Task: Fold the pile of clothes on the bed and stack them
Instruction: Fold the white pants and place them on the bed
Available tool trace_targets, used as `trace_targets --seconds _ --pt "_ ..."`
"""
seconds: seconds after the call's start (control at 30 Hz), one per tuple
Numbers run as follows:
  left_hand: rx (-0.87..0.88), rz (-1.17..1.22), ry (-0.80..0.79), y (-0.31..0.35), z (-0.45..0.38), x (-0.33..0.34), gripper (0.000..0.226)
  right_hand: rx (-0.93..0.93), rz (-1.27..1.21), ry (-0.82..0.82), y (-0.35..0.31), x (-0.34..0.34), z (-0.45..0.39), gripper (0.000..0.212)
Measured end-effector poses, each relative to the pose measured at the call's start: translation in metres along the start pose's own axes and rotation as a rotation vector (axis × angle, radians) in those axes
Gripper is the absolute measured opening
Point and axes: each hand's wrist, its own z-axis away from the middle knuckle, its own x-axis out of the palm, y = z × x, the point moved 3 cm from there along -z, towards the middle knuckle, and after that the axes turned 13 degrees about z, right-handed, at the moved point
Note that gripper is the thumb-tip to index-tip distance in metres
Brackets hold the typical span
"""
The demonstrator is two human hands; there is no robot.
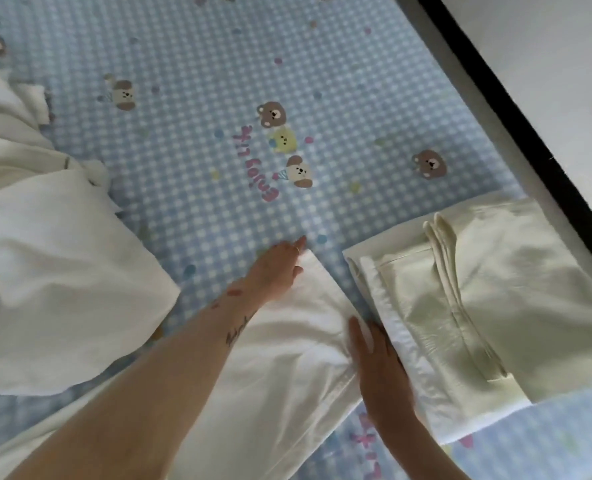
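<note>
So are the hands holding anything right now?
Nothing is gripped. The left hand lies flat at the far corner of the white cloth, and the right hand presses flat on its right edge.

Across most of the frame we see a bed sheet (190,64) in pale blue gingham, printed with cartoon bears and pink lettering. At upper right, a black bed edge (516,109) runs diagonally beside pale floor (547,46), softly lit.
</note>
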Motion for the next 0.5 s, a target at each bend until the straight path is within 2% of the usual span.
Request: trace_targets --seconds 0.07,0.13,0.2,0.27,0.33,0.43,0.5 --pt "-0.050 0.110 -0.068 0.006 -0.011 -0.002 0.060 0.046 -0.080 -0.005 0.001 -0.009 -0.002 0.079" --pt "-0.056 0.185 -0.110 0.011 -0.010 -0.008 0.057 0.047 -0.158 0.000 0.002 -0.021 -0.002 0.080" --pt "-0.010 0.228 -0.119 0.019 0.004 -0.024 0.053 0.066 -0.283 0.029 0.003 -0.032 0.003 0.069" --pt "0.060 0.187 -0.102 0.024 0.030 -0.048 0.051 0.079 -0.420 0.122 0.001 -0.050 0.017 0.049" --pt "0.155 -0.059 -0.046 0.026 0.069 -0.077 0.044 0.071 -0.560 0.236 -0.011 -0.078 0.043 0.033" --pt "0.432 -0.519 0.048 0.023 0.146 -0.111 0.033 -0.058 -0.747 0.294 -0.054 -0.121 0.091 0.027" --pt "0.531 -0.591 0.069 0.007 0.204 -0.127 0.032 -0.152 -0.794 0.314 -0.092 -0.145 0.124 0.023"
